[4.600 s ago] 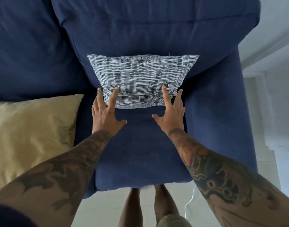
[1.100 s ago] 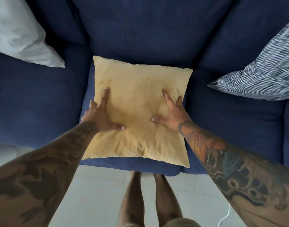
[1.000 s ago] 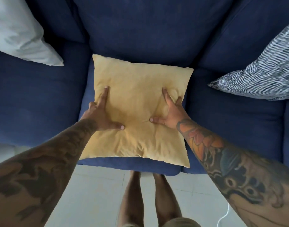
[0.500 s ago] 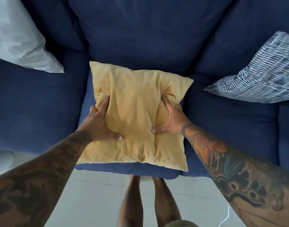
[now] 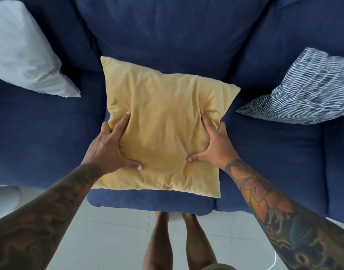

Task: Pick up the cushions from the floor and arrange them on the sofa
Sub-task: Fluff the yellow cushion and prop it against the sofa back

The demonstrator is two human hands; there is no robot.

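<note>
A yellow cushion (image 5: 163,121) lies on the middle seat of the dark blue sofa (image 5: 167,32), its far edge near the backrest. My left hand (image 5: 110,149) grips its left side and my right hand (image 5: 212,145) grips its right side, fingers sunk into the fabric, which bunches between them. A white cushion (image 5: 25,53) leans at the far left of the sofa. A grey and white patterned cushion (image 5: 303,90) rests on the right seat.
Pale tiled floor (image 5: 112,240) runs along the sofa's front edge, where my bare legs (image 5: 173,240) stand. A white cable (image 5: 272,264) lies on the floor at the lower right. A pale object (image 5: 1,195) shows at the left edge.
Earlier my hands rested on the patterned cushion at the sofa's right end. In the last second both hands squeezed the yellow cushion inward, creasing its fabric.
</note>
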